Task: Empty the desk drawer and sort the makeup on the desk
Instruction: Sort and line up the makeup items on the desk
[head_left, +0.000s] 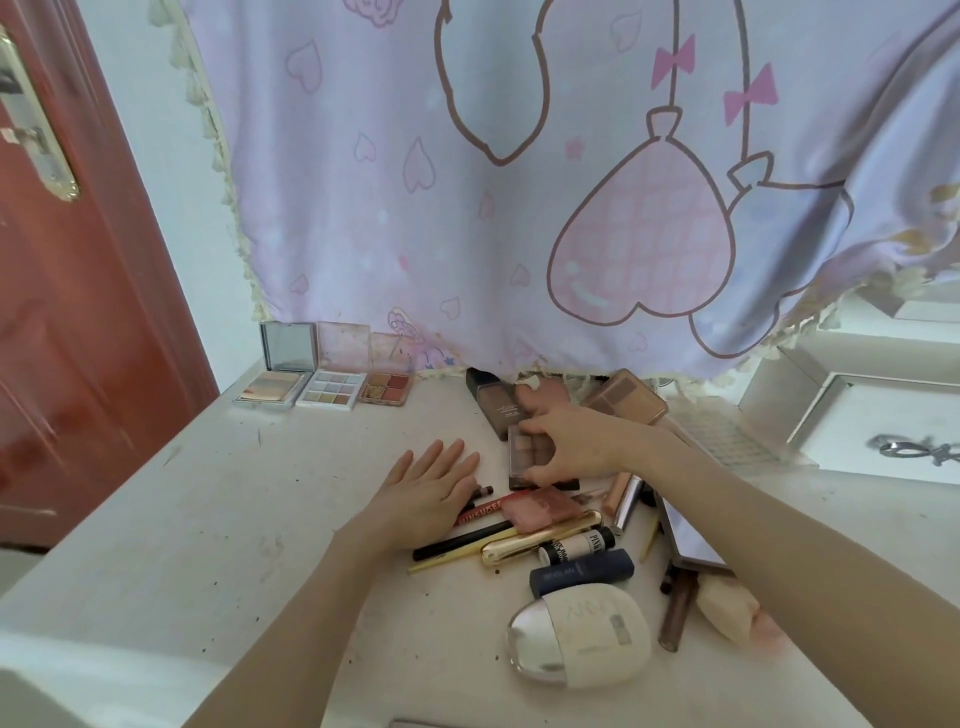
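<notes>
Neatly, three open palettes (324, 387) line desk (208, 519) rear.

Both forearms are bare to each grip, no sleeves, rings or watch showing.

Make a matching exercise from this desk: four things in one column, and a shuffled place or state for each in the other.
Things
1. left hand
2. right hand
3. three open palettes
4. white egg-shaped case

Places or states
A. in a row at the back left of the desk
B. flat, fingers straight, resting by the pencils
C. nearest the front edge, lying on its side
D. fingers curled on a small brown palette

Pairs: 1-B, 2-D, 3-A, 4-C
</notes>
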